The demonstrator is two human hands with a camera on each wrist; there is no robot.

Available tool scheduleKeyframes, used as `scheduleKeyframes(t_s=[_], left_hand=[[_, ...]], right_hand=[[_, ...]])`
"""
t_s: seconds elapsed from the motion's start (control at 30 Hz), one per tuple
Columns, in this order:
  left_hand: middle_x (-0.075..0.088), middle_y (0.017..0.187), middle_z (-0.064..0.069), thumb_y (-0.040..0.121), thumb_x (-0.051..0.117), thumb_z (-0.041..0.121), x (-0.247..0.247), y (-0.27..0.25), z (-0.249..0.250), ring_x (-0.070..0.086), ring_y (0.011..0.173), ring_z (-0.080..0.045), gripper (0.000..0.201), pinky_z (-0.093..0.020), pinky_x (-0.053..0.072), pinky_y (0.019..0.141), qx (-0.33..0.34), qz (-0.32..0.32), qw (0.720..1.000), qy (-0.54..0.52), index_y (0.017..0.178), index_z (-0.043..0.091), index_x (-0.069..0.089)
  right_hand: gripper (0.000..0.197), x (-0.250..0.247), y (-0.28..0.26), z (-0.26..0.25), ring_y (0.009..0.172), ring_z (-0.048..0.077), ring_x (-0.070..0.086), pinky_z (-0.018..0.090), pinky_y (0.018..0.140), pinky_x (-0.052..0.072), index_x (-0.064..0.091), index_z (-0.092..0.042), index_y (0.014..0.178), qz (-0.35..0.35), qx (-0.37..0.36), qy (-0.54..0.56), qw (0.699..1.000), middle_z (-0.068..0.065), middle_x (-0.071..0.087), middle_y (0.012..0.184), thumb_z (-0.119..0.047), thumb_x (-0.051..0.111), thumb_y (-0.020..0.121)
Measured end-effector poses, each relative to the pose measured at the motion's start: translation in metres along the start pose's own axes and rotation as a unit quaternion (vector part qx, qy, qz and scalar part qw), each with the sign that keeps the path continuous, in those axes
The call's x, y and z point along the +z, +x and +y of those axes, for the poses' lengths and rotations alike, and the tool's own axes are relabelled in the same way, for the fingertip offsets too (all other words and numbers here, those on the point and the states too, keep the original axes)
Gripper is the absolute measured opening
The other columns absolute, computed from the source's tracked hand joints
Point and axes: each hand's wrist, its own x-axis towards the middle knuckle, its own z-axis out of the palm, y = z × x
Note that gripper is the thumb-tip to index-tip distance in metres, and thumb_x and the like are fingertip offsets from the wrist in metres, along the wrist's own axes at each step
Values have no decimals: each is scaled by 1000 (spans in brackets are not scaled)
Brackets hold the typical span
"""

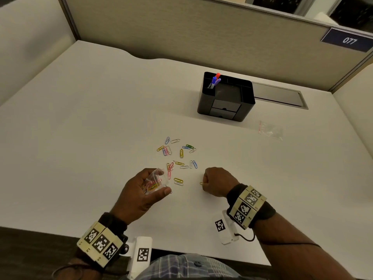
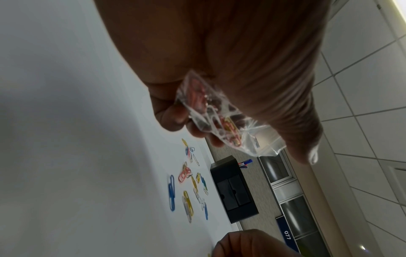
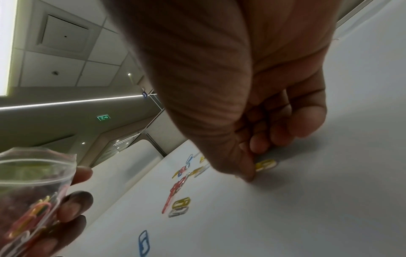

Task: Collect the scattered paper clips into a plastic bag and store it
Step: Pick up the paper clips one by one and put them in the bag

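— Clips first: where are they?

— Loose paper clips (image 1: 177,156) lie scattered mid-desk in yellow, blue, red, green and silver, some overlapping. A share is already inside the small clear plastic bag (image 1: 154,181), which the left hand (image 1: 141,190) holds just above the white desk (image 1: 80,118), fingers and thumb curled round it and its mouth turned toward the pile.

— And the other hand?

— The right hand (image 1: 217,181) is curled down at the desk. The right wrist view shows thumb and fingertips (image 3: 259,144) closing narrowly on one yellow paper clip (image 3: 265,165) that lies flat; whether it has left the surface I cannot tell.

— How would you do this pick well?

— I'd judge a flat wire clip needs a nail under one end, or a slide to tilt it, then a firm pinch. Keep the bag mouth open and close by, so the carry is short and nothing already inside spills out.

— Anything else about?

— A black desk organizer (image 1: 226,98) with two small drawers and pens (image 1: 215,80) stands farther back, a likely place for storing. A second clear bag (image 1: 270,130) with a red strip lies flat to its right, well apart from the clips.
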Motion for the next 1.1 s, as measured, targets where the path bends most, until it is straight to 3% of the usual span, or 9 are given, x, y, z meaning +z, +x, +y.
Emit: scheduleKeyframes(t_s=[0.17,0.3,0.4,0.57,0.73,0.87,1.1], left_hand=[[62,97,38,46,64,82,-4,-1,0,62,92,10,80,-2,46,68,2,5,1000,-2,105,29,57],[61,96,39,45,64,83,-6,-1,-1,61,92,11,79,-2,46,67,-3,8,1000,-3,104,30,57],[61,98,38,46,63,82,-6,-2,-1,61,93,10,78,-3,46,68,-1,4,1000,1,104,31,56],[67,97,22,47,63,82,-6,-2,-2,62,93,7,78,-3,46,68,1,11,1000,7,105,30,57],[60,95,41,46,67,79,-7,-3,-1,61,91,13,75,-1,45,67,-5,13,1000,-1,103,31,56],[61,94,41,56,70,55,-7,-4,-4,62,90,11,55,-1,45,67,-8,16,1000,0,103,28,56],[60,93,43,55,66,57,-6,-4,-3,61,89,14,54,-1,45,67,2,17,1000,2,101,30,56]], right_hand=[[28,6,-5,-8,100,27,54,31,72,40,56,-4,109,38,-30,-75,996,12,55,108,-25,51,90],[23,9,-6,-13,80,21,50,30,68,38,56,-5,104,72,-39,-54,995,10,58,99,-23,47,92],[17,7,-3,-23,76,20,48,31,65,37,55,-9,100,76,-77,9,994,10,60,92,-21,47,92],[11,12,-1,-45,75,18,51,27,65,39,57,-12,94,65,-152,61,984,8,64,91,-20,49,92],[12,22,2,-47,80,21,52,30,68,40,53,-12,100,84,-163,38,982,8,61,96,-22,49,94],[21,22,3,-47,84,20,49,30,72,38,54,-12,107,78,-146,43,985,8,59,103,-29,51,96],[19,25,0,-51,85,17,46,30,77,44,58,-12,103,58,-132,22,989,8,56,108,-28,57,93]])
